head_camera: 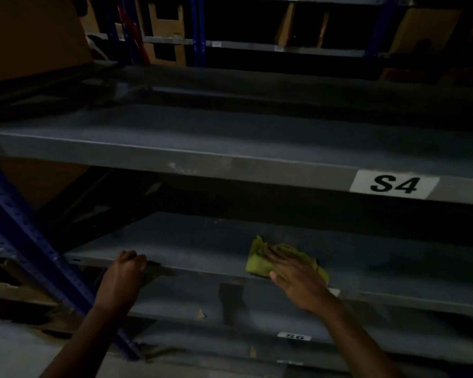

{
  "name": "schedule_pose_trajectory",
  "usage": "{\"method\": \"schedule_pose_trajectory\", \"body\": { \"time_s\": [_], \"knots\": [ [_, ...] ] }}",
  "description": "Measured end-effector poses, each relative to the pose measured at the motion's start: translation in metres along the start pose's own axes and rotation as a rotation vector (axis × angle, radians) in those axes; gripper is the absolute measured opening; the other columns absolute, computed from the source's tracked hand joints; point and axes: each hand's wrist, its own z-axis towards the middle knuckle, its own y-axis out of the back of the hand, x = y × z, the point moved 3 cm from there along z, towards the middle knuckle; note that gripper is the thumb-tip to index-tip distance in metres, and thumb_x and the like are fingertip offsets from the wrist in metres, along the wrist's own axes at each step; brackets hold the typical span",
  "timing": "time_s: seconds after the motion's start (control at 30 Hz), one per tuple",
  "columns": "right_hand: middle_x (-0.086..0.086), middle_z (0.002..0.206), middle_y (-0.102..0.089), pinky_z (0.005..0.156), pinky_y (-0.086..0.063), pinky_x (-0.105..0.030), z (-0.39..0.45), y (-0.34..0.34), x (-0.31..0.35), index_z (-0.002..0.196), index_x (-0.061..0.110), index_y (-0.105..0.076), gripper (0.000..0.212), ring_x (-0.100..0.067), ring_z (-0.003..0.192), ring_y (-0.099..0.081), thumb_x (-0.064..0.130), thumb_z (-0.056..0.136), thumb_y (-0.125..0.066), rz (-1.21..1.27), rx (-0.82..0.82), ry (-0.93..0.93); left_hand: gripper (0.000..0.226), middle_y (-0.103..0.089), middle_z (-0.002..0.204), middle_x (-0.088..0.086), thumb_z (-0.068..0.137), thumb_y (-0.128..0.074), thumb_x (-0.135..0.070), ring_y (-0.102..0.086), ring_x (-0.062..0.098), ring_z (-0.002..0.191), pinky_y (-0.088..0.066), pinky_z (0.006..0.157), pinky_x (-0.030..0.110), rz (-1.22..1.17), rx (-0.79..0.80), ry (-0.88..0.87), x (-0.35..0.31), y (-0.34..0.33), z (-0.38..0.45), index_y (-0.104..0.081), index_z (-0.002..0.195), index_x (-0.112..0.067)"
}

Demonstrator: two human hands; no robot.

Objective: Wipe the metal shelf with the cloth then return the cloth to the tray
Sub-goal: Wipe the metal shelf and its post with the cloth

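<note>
While the right hand (pixel 292 279) lies flat on the yellow-green cloth (pixel 260 264), its fingers (pixel 277 255) are straight and spread a little, pushing the cloth down on the metal shelf (pixel 202 241). The hand does not pinch the cloth; it presses on it, likely so that the cloth can slide and rub the dust off. The cloth is bunched up under the hand, near the front edge of the shelf, about in the middle. The left hand (pixel 127 266) is on the front edge of the same shelf, well apart from the cloth, with its fingers curled over the lip. It seems to hold on there to keep the person steady while reaching in. A blue post (pixel 25 236) stands just beside that hand. Above is another shelf with a white label (pixel 393 184) that says S4. The room is dark. The tray is not in sight, so putting the cloth back is not yet done. The wiping looks like the step in hand now.
</note>
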Motion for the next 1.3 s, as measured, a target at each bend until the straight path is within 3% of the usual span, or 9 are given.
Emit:
{"method": "schedule_pose_trajectory", "body": {
  "time_s": [0.17, 0.3, 0.37, 0.5, 0.63, 0.77, 0.93, 1.1, 1.3],
  "knots": [
    [0.018, 0.140, -0.041, 0.109, -0.012, -0.008, -0.022, 0.018, -0.011, 0.135, 0.036, -0.040, 0.054, 0.013, 0.132, -0.027, 0.064, 0.089, -0.032, 0.131, 0.038, -0.064, 0.033, -0.053, 0.067, 0.007, 0.053, -0.081, 0.009, -0.053, 0.030, 0.067, -0.044, 0.047, 0.035, 0.031, 0.017, -0.008, -0.007, 0.004, 0.000, -0.058, 0.063, -0.012],
    [-0.006, 0.127, -0.059, 0.105, -0.034, -0.030, -0.039, 0.034, -0.041, 0.124, 0.020, -0.060, 0.048, -0.023, 0.120, -0.052, 0.053, 0.092, -0.047, 0.158, -0.123, -0.399, 0.029, -0.056, 0.070, 0.010, 0.056, -0.081, 0.006, -0.053, 0.031, 0.070, -0.045, 0.049, 0.037, 0.081, 0.066, 0.035, -0.016, 0.007, 0.003, -0.061, 0.067, -0.010],
    [-0.015, 0.123, -0.061, 0.099, -0.036, -0.033, -0.037, 0.040, -0.039, 0.121, 0.016, -0.061, 0.046, -0.029, 0.114, -0.055, 0.048, 0.095, -0.041, 0.077, -0.157, -0.484, 0.025, -0.058, 0.075, 0.010, 0.060, -0.081, 0.001, -0.054, 0.030, 0.076, -0.046, 0.054, 0.038, 0.091, 0.071, 0.075, -0.020, 0.008, 0.004, -0.063, 0.072, -0.011],
    [-0.009, 0.141, -0.050, 0.108, -0.026, -0.030, -0.028, 0.043, -0.016, 0.137, 0.017, -0.048, 0.089, -0.025, 0.129, -0.045, 0.072, 0.080, -0.008, -0.090, -0.066, -0.331, 0.021, -0.049, 0.073, 0.001, 0.065, -0.081, -0.012, -0.048, 0.019, 0.072, -0.040, 0.059, 0.031, 0.047, 0.039, 0.081, -0.024, 0.014, 0.006, -0.061, 0.071, -0.015],
    [0.006, 0.146, -0.039, 0.109, -0.007, -0.011, -0.035, 0.034, -0.020, 0.141, 0.019, -0.041, 0.089, -0.014, 0.137, -0.035, 0.078, 0.083, -0.009, -0.021, 0.008, -0.157, 0.027, -0.053, 0.069, 0.003, 0.058, -0.087, -0.014, -0.052, 0.021, 0.066, -0.042, 0.053, 0.030, 0.078, 0.075, 0.084, -0.023, 0.014, 0.005, -0.062, 0.066, -0.014],
    [0.019, 0.144, -0.032, 0.113, -0.010, -0.011, -0.051, 0.030, -0.028, 0.141, 0.030, -0.035, 0.070, 0.010, 0.134, -0.024, 0.071, 0.088, -0.014, 0.067, 0.021, -0.080, 0.024, -0.050, 0.066, 0.001, 0.062, -0.086, -0.014, -0.051, 0.022, 0.063, -0.041, 0.050, 0.029, 0.067, 0.067, 0.066, -0.022, 0.013, 0.004, -0.062, 0.064, -0.015],
    [0.009, 0.151, -0.023, 0.113, 0.001, -0.014, -0.037, 0.020, -0.016, 0.146, 0.019, -0.026, 0.062, -0.006, 0.140, -0.019, 0.052, 0.094, -0.028, -0.105, -0.002, 0.014, 0.022, -0.053, 0.068, 0.004, 0.063, -0.083, -0.006, -0.050, 0.021, 0.062, -0.042, 0.051, 0.031, 0.034, 0.018, 0.104, -0.024, 0.015, 0.005, -0.063, 0.066, -0.013],
    [0.001, 0.158, -0.018, 0.118, -0.006, -0.034, -0.007, -0.003, 0.001, 0.150, 0.022, -0.020, 0.063, -0.015, 0.145, -0.015, 0.051, 0.093, -0.018, -0.234, 0.041, 0.062, 0.032, -0.052, 0.060, 0.007, 0.053, -0.085, 0.005, -0.050, 0.027, 0.055, -0.039, 0.048, 0.029, 0.059, 0.022, 0.055, -0.025, 0.011, 0.006, -0.057, 0.056, -0.010],
    [-0.002, 0.155, -0.028, 0.116, -0.011, -0.039, 0.027, -0.034, 0.055, 0.148, 0.021, -0.026, 0.061, -0.020, 0.143, -0.024, 0.048, 0.093, -0.025, -0.289, 0.052, 0.129, 0.033, -0.046, 0.059, 0.003, 0.052, -0.088, -0.001, -0.050, 0.027, 0.057, -0.033, 0.047, 0.027, 0.075, 0.046, 0.064, -0.019, 0.008, 0.003, -0.057, 0.057, -0.011]
  ]
}}
